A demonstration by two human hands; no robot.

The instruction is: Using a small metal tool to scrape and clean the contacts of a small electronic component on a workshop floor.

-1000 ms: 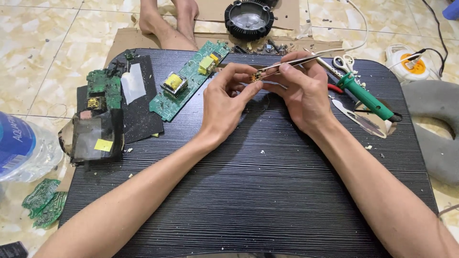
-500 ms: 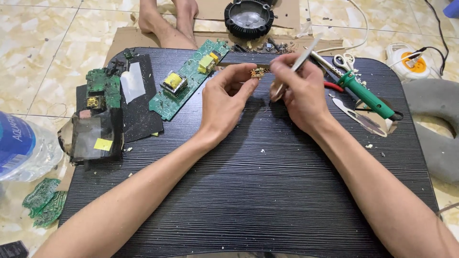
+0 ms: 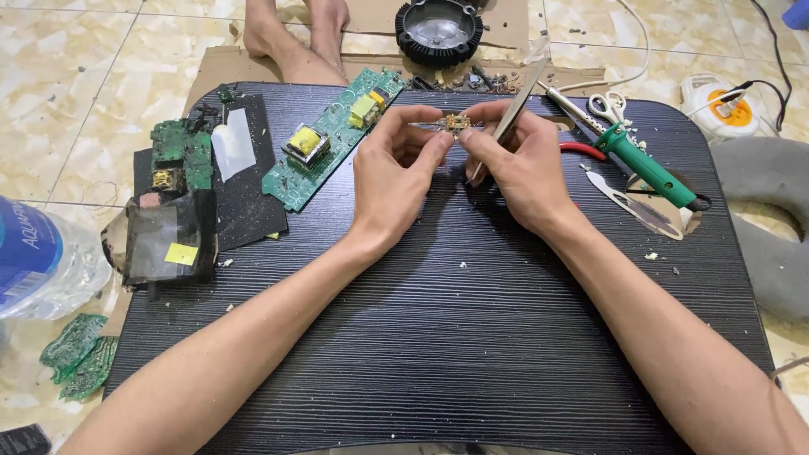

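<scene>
The left hand (image 3: 392, 173) and the right hand (image 3: 514, 164) both pinch a small component (image 3: 456, 123), perhaps a tiny circuit part, above the far middle of the black table (image 3: 472, 337). The right hand also grips metal tweezers (image 3: 512, 114). A green soldering iron (image 3: 645, 164) lies at the right.

a home floor repair spot: low black table (image 3: 472, 337) on marble-pattern tiles (image 3: 76, 93), soldering iron (image 3: 640, 164), scattered green circuit boards (image 3: 333, 135).
</scene>
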